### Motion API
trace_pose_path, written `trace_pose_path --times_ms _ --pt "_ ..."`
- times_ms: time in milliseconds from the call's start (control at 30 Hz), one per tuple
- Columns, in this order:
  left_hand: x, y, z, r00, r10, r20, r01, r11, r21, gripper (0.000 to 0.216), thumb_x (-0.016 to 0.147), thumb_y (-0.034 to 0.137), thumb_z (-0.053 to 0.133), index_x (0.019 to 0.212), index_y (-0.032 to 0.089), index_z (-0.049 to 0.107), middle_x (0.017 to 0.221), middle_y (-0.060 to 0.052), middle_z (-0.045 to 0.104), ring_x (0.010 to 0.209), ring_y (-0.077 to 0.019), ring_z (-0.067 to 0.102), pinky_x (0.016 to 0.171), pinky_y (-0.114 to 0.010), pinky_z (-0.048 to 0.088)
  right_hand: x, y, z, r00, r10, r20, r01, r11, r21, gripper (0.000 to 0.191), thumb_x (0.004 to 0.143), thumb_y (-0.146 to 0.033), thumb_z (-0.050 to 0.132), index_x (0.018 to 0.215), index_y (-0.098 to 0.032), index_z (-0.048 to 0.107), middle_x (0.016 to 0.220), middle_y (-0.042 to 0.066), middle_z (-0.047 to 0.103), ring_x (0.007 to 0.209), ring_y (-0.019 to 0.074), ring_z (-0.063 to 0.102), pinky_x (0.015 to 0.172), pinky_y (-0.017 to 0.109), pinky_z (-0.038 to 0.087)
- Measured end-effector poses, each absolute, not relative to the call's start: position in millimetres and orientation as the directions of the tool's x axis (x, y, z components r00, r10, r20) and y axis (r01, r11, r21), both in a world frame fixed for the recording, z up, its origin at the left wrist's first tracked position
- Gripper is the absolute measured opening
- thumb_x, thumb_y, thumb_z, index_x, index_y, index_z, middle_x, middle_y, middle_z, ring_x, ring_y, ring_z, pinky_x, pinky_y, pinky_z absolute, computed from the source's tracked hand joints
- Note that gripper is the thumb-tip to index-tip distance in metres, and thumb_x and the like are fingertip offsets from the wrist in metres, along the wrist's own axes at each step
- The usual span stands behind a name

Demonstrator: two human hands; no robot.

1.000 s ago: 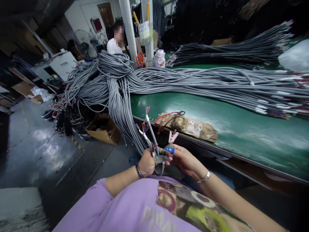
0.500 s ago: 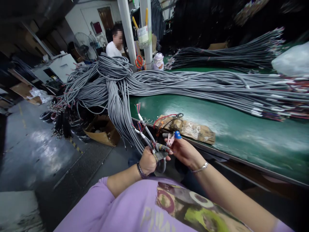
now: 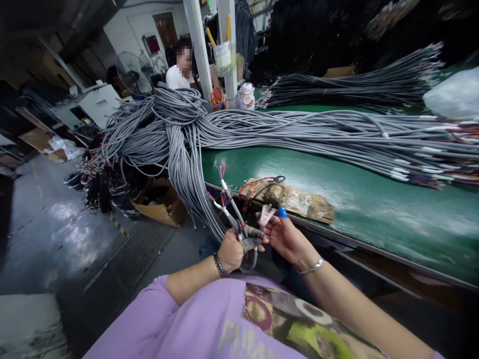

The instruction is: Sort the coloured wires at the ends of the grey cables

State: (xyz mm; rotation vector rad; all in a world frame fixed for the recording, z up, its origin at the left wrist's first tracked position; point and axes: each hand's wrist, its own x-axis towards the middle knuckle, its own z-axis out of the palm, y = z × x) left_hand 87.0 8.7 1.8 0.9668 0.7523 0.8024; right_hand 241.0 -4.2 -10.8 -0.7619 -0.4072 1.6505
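My left hand [image 3: 230,252], with dark grey coverings on its fingers, is closed round several grey cables [image 3: 234,219] just in front of my body. Their white-sleeved ends point up and away, with thin red, blue and green wires [image 3: 222,172] fanning out. Close beside it, my right hand [image 3: 288,240] has its fingers curled in toward the cables, and a blue cover sits on its raised thumb. A small pale pink piece [image 3: 266,215] shows at its fingertips; its kind is unclear. What the right fingers pinch is too small to name.
A thick bundle of grey cables [image 3: 299,130] runs along the green table [image 3: 374,214] and hangs over its left end. A worn wooden block [image 3: 310,205] lies at the near edge. Beyond are black cables [image 3: 348,87], a cardboard box [image 3: 159,204] on the floor, and a seated person [image 3: 177,75].
My right hand has shifted slightly right, its thumb lifting a little away from the fingers. The pink piece shows more fully. My left hand keeps hold of the cables, whose tips have moved slightly right.
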Motion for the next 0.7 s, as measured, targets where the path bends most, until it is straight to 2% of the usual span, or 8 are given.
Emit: trace_pose_path --times_ms 133,233,300,367,467,567,700 --pt "82 7 -4 0.506 0.83 -0.235 -0.212 0.383 0.899 0.044 0.057 0.046 0.084 0.08 0.01 0.073 0.083 -0.013 0.073 0.074 -0.0225 0.069 0.059 -0.025 0.047 255 -15 -25 -0.004 0.947 -0.321 -0.686 -0.236 -0.688 0.04 0.074 -0.06 0.069 0.072 -0.021 0.068 0.076 0.006 0.069 0.064 0.0157 0.062 0.06 0.029 0.053" --pt "81 7 -9 0.499 0.835 -0.232 -0.23 0.386 0.893 0.045 0.06 0.047 0.082 0.086 0.011 0.074 0.092 -0.014 0.073 0.085 -0.0234 0.068 0.069 -0.027 0.05 261 -27 -31 0.158 0.921 -0.357 -0.582 -0.205 -0.787 0.035 0.069 -0.056 0.075 0.075 -0.021 0.072 0.078 0.006 0.07 0.065 0.0165 0.061 0.06 0.029 0.052" --pt "80 5 -12 0.502 0.838 -0.213 -0.237 0.37 0.898 0.045 0.063 0.047 0.08 0.09 0.013 0.074 0.095 -0.013 0.073 0.09 -0.0225 0.068 0.075 -0.028 0.05 262 -38 -32 0.287 0.911 -0.295 -0.451 -0.144 -0.881 0.03 0.068 -0.05 0.078 0.08 -0.023 0.074 0.079 0.005 0.071 0.066 0.0169 0.059 0.061 0.03 0.051" --pt "78 2 -14 0.519 0.83 -0.203 -0.216 0.357 0.909 0.046 0.065 0.049 0.078 0.095 0.014 0.074 0.096 -0.013 0.073 0.089 -0.0207 0.067 0.075 -0.028 0.049 260 -49 -28 0.358 0.918 -0.172 -0.262 -0.078 -0.962 0.027 0.072 -0.048 0.076 0.084 -0.024 0.075 0.078 0.005 0.07 0.066 0.0172 0.057 0.062 0.03 0.049" --pt "73 -7 -17 0.59 0.783 -0.2 -0.123 0.331 0.936 0.048 0.068 0.053 0.075 0.096 0.014 0.073 0.091 -0.012 0.073 0.072 -0.0161 0.066 0.064 -0.025 0.047 251 -62 -16 0.281 0.959 -0.025 -0.035 -0.016 -0.999 0.026 0.075 -0.049 0.072 0.087 -0.026 0.075 0.074 0.004 0.068 0.067 0.0189 0.056 0.065 0.032 0.048" --pt "68 -17 -21 0.67 0.718 -0.189 -0.043 0.291 0.956 0.049 0.064 0.055 0.077 0.089 0.014 0.073 0.078 -0.008 0.071 0.06 -0.0131 0.06 0.058 -0.024 0.046 240 -67 0 0.158 0.985 0.066 0.027 0.063 -0.998 0.027 0.076 -0.048 0.071 0.093 -0.027 0.074 0.075 0.004 0.069 0.068 0.0203 0.058 0.067 0.033 0.049" --pt "63 -25 -27 0.781 0.614 -0.117 -0.013 0.202 0.979 0.048 0.059 0.054 0.081 0.085 0.014 0.073 0.08 -0.005 0.07 0.074 -0.0173 0.064 0.076 -0.031 0.051 231 -67 12 0.084 0.975 0.204 0.143 0.19 -0.971 0.021 0.079 -0.043 0.067 0.087 -0.025 0.074 0.073 0.004 0.067 0.07 0.0207 0.06 0.067 0.031 0.05"
